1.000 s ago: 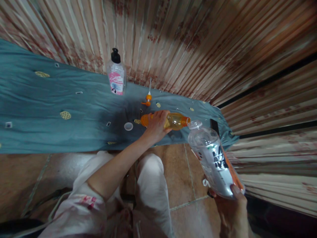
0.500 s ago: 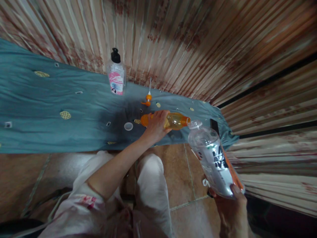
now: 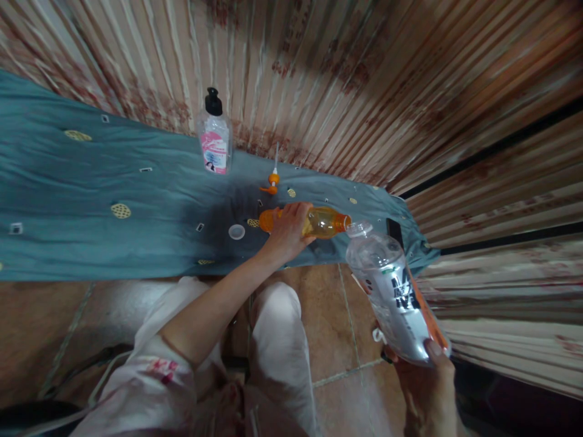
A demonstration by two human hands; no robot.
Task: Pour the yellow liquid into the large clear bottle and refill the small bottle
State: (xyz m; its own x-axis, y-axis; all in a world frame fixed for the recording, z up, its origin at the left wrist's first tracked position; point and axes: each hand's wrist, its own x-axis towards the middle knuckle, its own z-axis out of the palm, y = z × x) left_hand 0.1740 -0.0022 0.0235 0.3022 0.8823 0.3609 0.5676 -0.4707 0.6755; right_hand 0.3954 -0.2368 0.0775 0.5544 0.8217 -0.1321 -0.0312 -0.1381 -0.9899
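My left hand point(image 3: 291, 230) is wrapped round an orange see-through bottle point(image 3: 324, 222), tipped on its side with its open mouth pointing right. That mouth meets the open neck of a large clear plastic bottle point(image 3: 385, 279), which bears a silver and orange label and tilts up to the left. Around the base of the clear bottle my right hand point(image 3: 426, 379) is closed, the thumb on its side. An orange pump head point(image 3: 273, 181) with a thin tube lies on the cloth behind the orange bottle. Left of my left hand is a small whitish round cap point(image 3: 237, 232).
A clear pump bottle point(image 3: 215, 142) with black top and pink label stands by the pleated curtain point(image 3: 282, 73). A dark flat object point(image 3: 394, 232) lies at the right end of the teal cloth point(image 3: 155, 200). Below are my knees and the tiled floor point(image 3: 337, 328).
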